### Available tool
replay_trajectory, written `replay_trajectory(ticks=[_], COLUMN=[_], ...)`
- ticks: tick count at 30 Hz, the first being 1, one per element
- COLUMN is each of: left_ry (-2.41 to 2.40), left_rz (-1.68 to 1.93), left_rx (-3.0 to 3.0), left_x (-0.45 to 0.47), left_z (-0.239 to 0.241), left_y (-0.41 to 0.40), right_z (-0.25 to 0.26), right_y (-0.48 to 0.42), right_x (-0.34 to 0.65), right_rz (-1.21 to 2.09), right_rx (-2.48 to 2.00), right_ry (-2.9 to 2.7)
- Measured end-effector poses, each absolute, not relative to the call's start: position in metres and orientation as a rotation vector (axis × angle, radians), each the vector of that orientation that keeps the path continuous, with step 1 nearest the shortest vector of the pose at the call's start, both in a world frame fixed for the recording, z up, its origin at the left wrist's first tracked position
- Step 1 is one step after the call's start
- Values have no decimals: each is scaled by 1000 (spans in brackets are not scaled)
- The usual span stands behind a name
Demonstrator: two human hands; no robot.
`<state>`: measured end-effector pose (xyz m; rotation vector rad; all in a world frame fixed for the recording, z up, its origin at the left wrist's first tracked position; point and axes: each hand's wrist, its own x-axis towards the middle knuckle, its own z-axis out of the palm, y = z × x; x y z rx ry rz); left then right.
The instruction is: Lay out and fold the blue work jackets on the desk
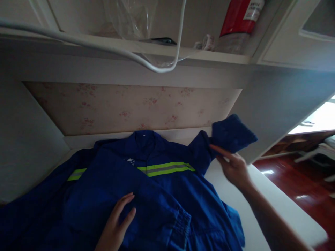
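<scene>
- By the right hand [234,167], right of centre, the sleeve [232,134] is touched with the index finger stretched out; whether any cloth is pinched under the thumb cannot be told.
- The left hand [117,219], lower centre, is held loosely over the jacket [188,188], thumb and fingers parted, nothing gripped.
- The jacket is spread across the lower frame on a white table [230,191], with a flap ending in an elastic band [181,226] laid over its front.
- The sleeve could be creased or twisted if let go while bent; the flap could be dragged askew if the left hand is pressed and slid.
- On the chest, a white logo [131,161] is partly covered; only "VA" seems legible.
- At upper right, the extinguisher [239,17] is labelled, too blurred to be read.
</scene>
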<state>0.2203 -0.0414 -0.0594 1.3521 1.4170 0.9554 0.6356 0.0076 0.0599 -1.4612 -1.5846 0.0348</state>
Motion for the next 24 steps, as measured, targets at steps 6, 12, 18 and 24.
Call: replay_trajectory(ticks=[6, 12, 18, 24], left_ry=[945, 1328, 1477, 1606], left_rz=[1315, 1211, 1163, 1372], left_rx=[324, 337, 860, 1470], left_x=[209, 180, 153, 93], left_z=[-24, -49, -35, -26], left_y=[-46, -66, -74, -69], right_z=[75, 3, -65, -54], right_y=[-34, -12, -1, 19], right_x=[525, 552, 567, 587], right_rz=[767, 545, 395, 337], right_rx=[-534, -1373, -1723, -1649], right_ry=[-2317, -2080, -2117, -1819])
